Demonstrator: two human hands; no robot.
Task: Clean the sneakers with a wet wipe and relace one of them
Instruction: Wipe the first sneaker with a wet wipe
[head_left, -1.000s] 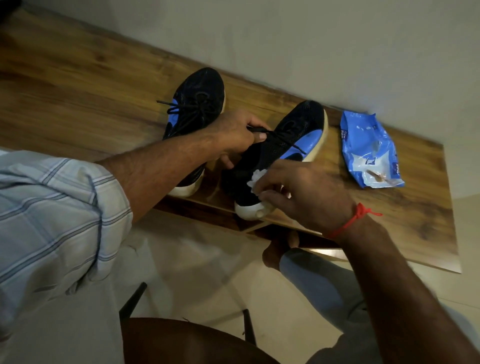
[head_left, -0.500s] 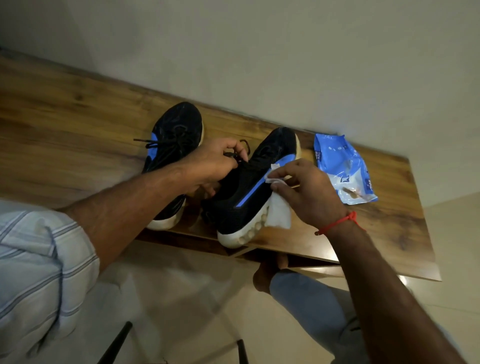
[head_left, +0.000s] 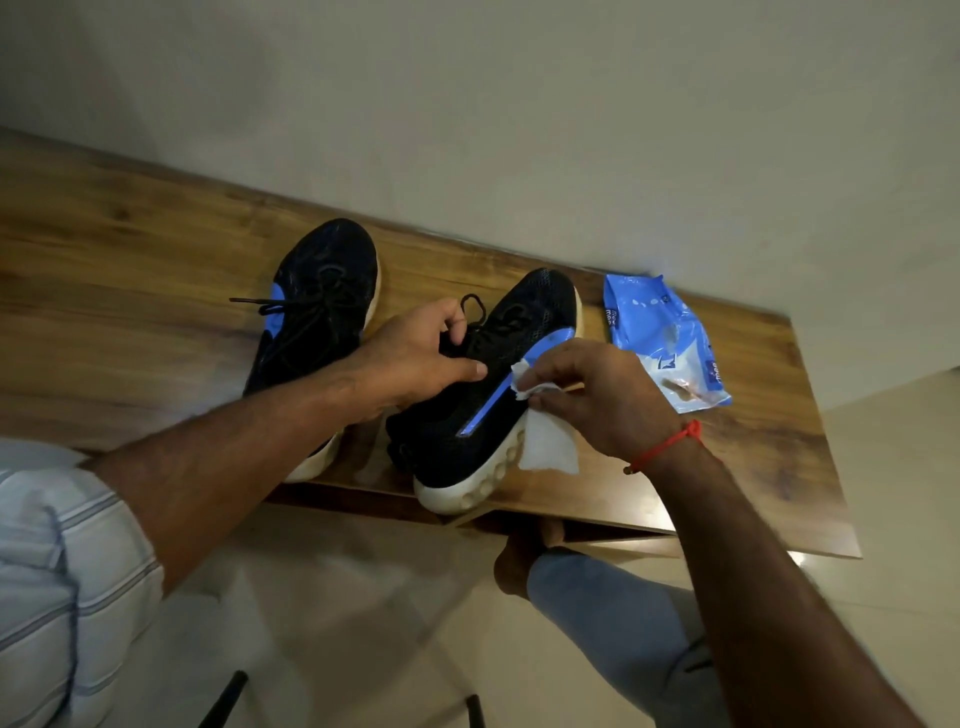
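— Two sneakers on the table (head_left: 130, 312), both black knit with a blue stripe and a pale, lumpy sole. The left sneaker (head_left: 322, 306) sits laced and untouched; the right sneaker (head_left: 478, 405) lies beside it, heel at the near edge of the table.

— Who's got hold of what?

— The left hand (head_left: 415, 358) is curled over the right sneaker's collar, fingers round the lace (head_left: 475, 306) area, steadying it. The right hand (head_left: 592, 395) pinches a white wipe (head_left: 550, 447) against the blue stripe, with most of the sheet hanging down over the sole.

— How would that shoe handle, you reckon?

— Light, I'd say, and soft up top, so the knit would give under pressure. The sole looks firmer; gripping at the collar or heel seems the sensible place. The wipe is limp and probably damp, likely to bunch or slip, so a pinch near its middle would suit.

— And the blue thing?

— A wipe pack (head_left: 670, 338), flat against the wall side, just right of the right sneaker.
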